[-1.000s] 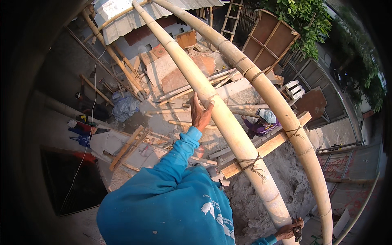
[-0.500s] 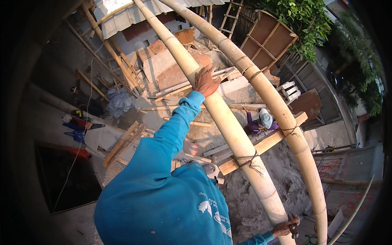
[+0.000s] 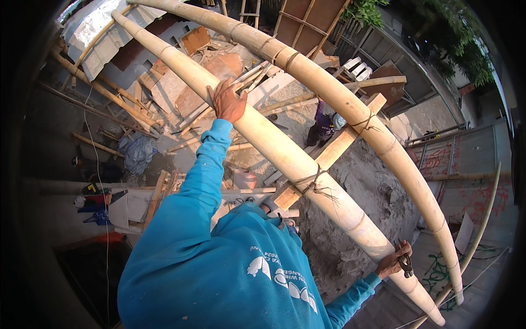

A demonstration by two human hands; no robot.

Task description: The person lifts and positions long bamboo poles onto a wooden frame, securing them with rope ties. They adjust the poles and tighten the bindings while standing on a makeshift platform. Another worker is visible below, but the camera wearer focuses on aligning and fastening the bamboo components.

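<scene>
My left hand (image 3: 227,100) lies palm down with spread fingers on the nearer of two long bamboo poles. This bamboo pole (image 3: 268,131) slopes from the upper left to the lower right. Near its lower end, my right hand (image 3: 390,261) rests against it, fingers closed on dark metal pincers (image 3: 405,265). A short wooden crosspiece (image 3: 339,147) joins the near pole to the farther bamboo pole (image 3: 323,85). Dark wire ties (image 3: 313,182) bind the crosspiece to both poles, with loose ends sticking out.
Far below, a person in purple (image 3: 327,126) has an arm raised beside another pole. Boards (image 3: 211,77) and scrap wood litter the ground. A grey sand heap (image 3: 367,181) lies under the poles. A corrugated roof (image 3: 98,33) is at upper left; a thin cable (image 3: 98,164) hangs at left.
My view has turned, so the poles lie more slanted and their lower ends show. Both hands stay on the near pole. Below, the person's arm has gone up beside a pole.
</scene>
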